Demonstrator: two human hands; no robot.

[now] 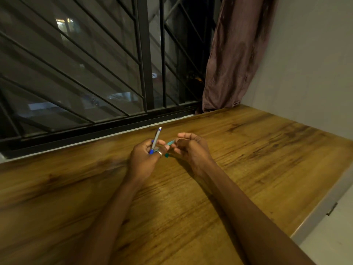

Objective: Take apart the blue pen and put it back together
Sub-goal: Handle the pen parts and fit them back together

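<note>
The left hand (146, 155) curls its fingers (147, 145) around the blue pen's grey barrel (156, 137), which is tilted up with its white end highest. The right hand (189, 148) pinches a thin teal pen part (170, 143) just beside it. Both hands are near the table's (248, 150) far edge, below the window grille (76, 64). Bare wood stretches toward the right and near edges.

The left hand (145, 157) grips the pen (156, 137), whose upper end sticks up out of the grip, tilted toward the window bars (141, 54) behind. Just right of the grip, the right hand (189, 148) pinches a thin pen part (170, 143) that reaches toward the left hand's fingers. The table (248, 150) spreads beneath the grip and on every side of it. Behind and to the right of the grip, a curtain (233, 54) hangs down to the table's far corner. The wall (305, 64) stands well to the right.
</note>
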